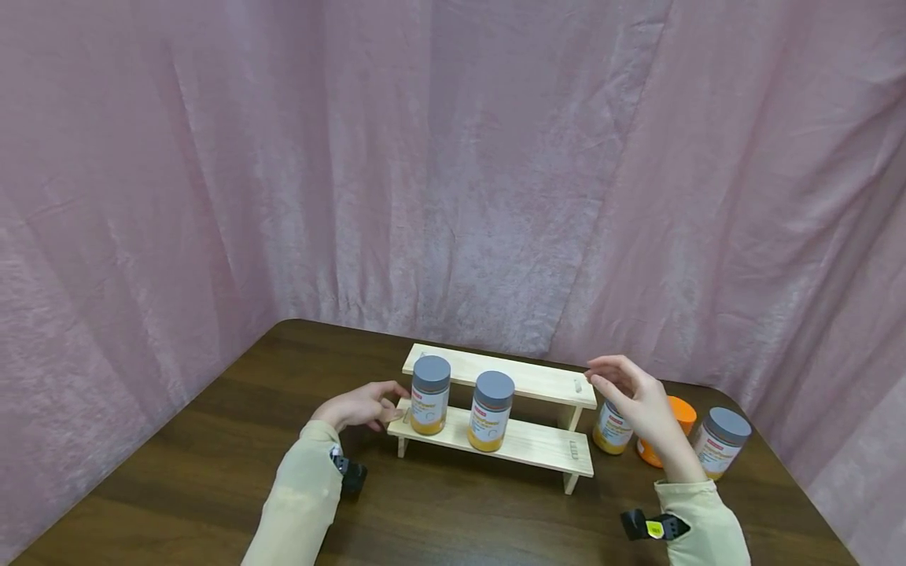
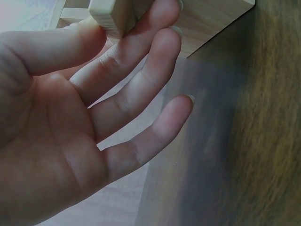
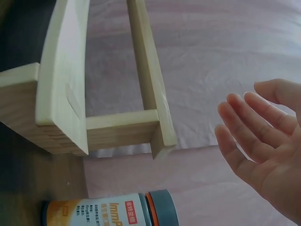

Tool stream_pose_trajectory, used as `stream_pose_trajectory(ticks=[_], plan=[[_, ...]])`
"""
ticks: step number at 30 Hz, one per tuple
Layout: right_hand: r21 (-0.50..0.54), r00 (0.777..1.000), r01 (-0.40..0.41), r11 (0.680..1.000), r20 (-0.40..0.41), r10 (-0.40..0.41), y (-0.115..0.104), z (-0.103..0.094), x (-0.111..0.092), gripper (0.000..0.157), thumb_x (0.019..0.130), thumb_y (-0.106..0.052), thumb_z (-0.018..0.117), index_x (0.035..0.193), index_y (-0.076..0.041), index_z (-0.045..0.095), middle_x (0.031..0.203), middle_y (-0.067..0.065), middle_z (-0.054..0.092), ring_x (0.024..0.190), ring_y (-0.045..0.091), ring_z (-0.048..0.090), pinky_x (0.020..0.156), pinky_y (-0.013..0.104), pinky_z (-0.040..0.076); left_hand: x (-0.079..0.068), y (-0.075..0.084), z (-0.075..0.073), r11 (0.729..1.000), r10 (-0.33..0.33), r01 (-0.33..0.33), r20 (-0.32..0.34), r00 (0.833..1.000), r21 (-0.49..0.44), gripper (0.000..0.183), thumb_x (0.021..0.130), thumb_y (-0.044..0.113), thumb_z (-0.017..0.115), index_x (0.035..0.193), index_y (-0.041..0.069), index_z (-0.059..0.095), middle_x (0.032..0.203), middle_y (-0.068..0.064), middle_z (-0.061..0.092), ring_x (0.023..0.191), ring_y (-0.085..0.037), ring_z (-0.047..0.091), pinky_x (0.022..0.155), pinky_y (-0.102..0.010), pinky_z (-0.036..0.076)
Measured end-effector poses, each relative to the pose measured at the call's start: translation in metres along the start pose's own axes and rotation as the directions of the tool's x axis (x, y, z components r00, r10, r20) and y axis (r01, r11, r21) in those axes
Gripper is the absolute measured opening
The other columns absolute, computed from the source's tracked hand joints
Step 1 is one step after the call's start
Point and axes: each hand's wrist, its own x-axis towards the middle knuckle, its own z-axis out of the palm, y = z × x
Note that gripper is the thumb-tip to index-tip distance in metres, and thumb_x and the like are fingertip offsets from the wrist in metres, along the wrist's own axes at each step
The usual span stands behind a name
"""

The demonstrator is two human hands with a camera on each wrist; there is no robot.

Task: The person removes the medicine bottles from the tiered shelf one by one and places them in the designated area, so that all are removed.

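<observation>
A two-tier wooden shelf rack [image 1: 532, 442] stands on the table. My left hand [image 1: 359, 406] pinches the left end of its lower board; in the left wrist view the thumb and fingers [image 2: 141, 84] are at the board's end [image 2: 109, 16]. Two grey-lidded supplement jars, a left one [image 1: 429, 405] and a right one [image 1: 490, 420], stand upright on the lower board. My right hand [image 1: 637, 401] is raised by the rack's right end, above another grey-lidded jar [image 1: 612, 431]. Its fingers are relaxed and hold nothing, apart from rack and jar in the right wrist view.
Right of the rack, an orange bottle [image 1: 681, 413] stands partly behind the right forearm, with one more grey-lidded jar [image 1: 720, 442] beside it. The upper board [image 1: 524, 376] carries no jars. Pink curtains [image 1: 453, 173] hang behind the dark wooden table [image 1: 453, 519].
</observation>
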Motion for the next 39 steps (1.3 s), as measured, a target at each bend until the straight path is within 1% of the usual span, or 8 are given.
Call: stream_pose_trajectory(ticks=[8, 12, 18, 21, 26, 34, 37, 39], plan=[[-0.002, 1.0, 0.012, 1.0, 0.025, -0.012, 0.001, 0.009, -0.001, 0.023, 0.096, -0.018, 0.06, 0.119, -0.01, 0.061, 0.107, 0.011, 0.071, 0.092, -0.009, 0.06, 0.08, 0.011, 0.047, 0.002, 0.0, 0.002, 1.0, 0.005, -0.005, 0.003, 1.0, -0.008, 0.039, 0.093, 0.012, 0.061, 0.128, -0.001, 0.049, 0.102, -0.015, 0.067, 0.08, -0.015, 0.062, 0.072, -0.035, 0.052], [0.0, 0.999, 0.033, 0.999, 0.043, -0.033, -0.002, 0.02, 0.0, 0.025, 0.093, -0.017, 0.065, 0.117, -0.007, 0.062, 0.104, 0.009, 0.071, 0.092, -0.008, 0.06, 0.079, 0.017, 0.05, 0.003, 0.001, 0.002, 1.0, 0.007, -0.007, 0.003, 1.0, 0.003, 0.039, 0.093, 0.012, 0.061, 0.128, -0.001, 0.049, 0.101, -0.015, 0.068, 0.08, -0.015, 0.062, 0.072, -0.035, 0.052], [0.052, 0.991, 0.057, 0.997, 0.118, -0.063, -0.011, 0.048, 0.0, 0.033, 0.089, -0.017, 0.07, 0.119, -0.005, 0.06, 0.106, 0.009, 0.07, 0.097, 0.015, 0.067, 0.085, 0.029, 0.054, 0.005, 0.002, 0.002, 1.0, 0.007, -0.007, 0.001, 1.0, 0.006, 0.039, 0.093, 0.011, 0.06, 0.128, -0.001, 0.049, 0.098, -0.013, 0.069, 0.078, -0.014, 0.062, 0.072, -0.033, 0.052], [0.138, 0.983, 0.02, 0.99, 0.176, -0.044, -0.013, 0.058, 0.0, 0.04, 0.089, -0.017, 0.07, 0.124, -0.004, 0.056, 0.113, 0.013, 0.067, 0.104, 0.027, 0.066, 0.088, 0.027, 0.054, 0.006, 0.001, 0.003, 1.0, 0.008, -0.008, 0.001, 1.0, 0.008, 0.039, 0.093, 0.011, 0.06, 0.128, -0.001, 0.049, 0.099, -0.014, 0.069, 0.078, -0.014, 0.062, 0.071, -0.033, 0.052], [0.284, 0.968, -0.063, 0.957, 0.251, -0.011, -0.015, 0.068, -0.003, 0.051, 0.09, -0.014, 0.068, 0.133, -0.001, 0.045, 0.126, 0.021, 0.057, 0.114, 0.037, 0.06, 0.091, 0.024, 0.052, 0.006, 0.0, 0.003, 1.0, -0.007, 0.007, -0.001, 1.0, 0.004, 0.039, 0.093, 0.012, 0.061, 0.128, 0.0, 0.049, 0.1, -0.012, 0.069, 0.079, -0.014, 0.062, 0.072, -0.033, 0.052], [0.381, 0.939, -0.166, 0.909, 0.343, 0.027, -0.02, 0.087, -0.004, 0.075, 0.088, -0.011, 0.07, 0.148, -0.008, 0.026, 0.148, 0.025, 0.038, 0.133, 0.043, 0.044, 0.105, 0.045, 0.044, 0.004, -0.001, 0.0, 1.0, -0.015, 0.015, -0.007, 1.0, -0.015, 0.039, 0.093, 0.012, 0.061, 0.128, 0.001, 0.049, 0.098, -0.011, 0.068, 0.078, -0.015, 0.062, 0.072, -0.032, 0.051], [0.417, 0.928, -0.211, 0.884, 0.37, 0.047, -0.023, 0.097, -0.005, 0.08, 0.088, -0.009, 0.07, 0.151, -0.009, 0.019, 0.15, 0.026, 0.035, 0.137, 0.043, 0.039, 0.108, 0.049, 0.04, 0.003, -0.002, -0.001, 1.0, -0.011, 0.011, -0.004, 1.0, -0.02, 0.039, 0.093, 0.012, 0.061, 0.128, 0.0, 0.049, 0.098, -0.011, 0.068, 0.079, -0.015, 0.061, 0.072, -0.032, 0.051], [0.415, 0.929, -0.232, 0.88, 0.364, 0.073, -0.024, 0.103, -0.006, 0.079, 0.088, -0.009, 0.07, 0.15, -0.008, 0.021, 0.149, 0.026, 0.038, 0.135, 0.042, 0.041, 0.108, 0.049, 0.04, 0.003, -0.003, -0.001, 1.0, -0.009, 0.009, -0.005, 1.0, -0.021, 0.039, 0.093, 0.012, 0.061, 0.128, 0.0, 0.049, 0.098, -0.012, 0.068, 0.08, -0.015, 0.061, 0.072, -0.033, 0.051]])
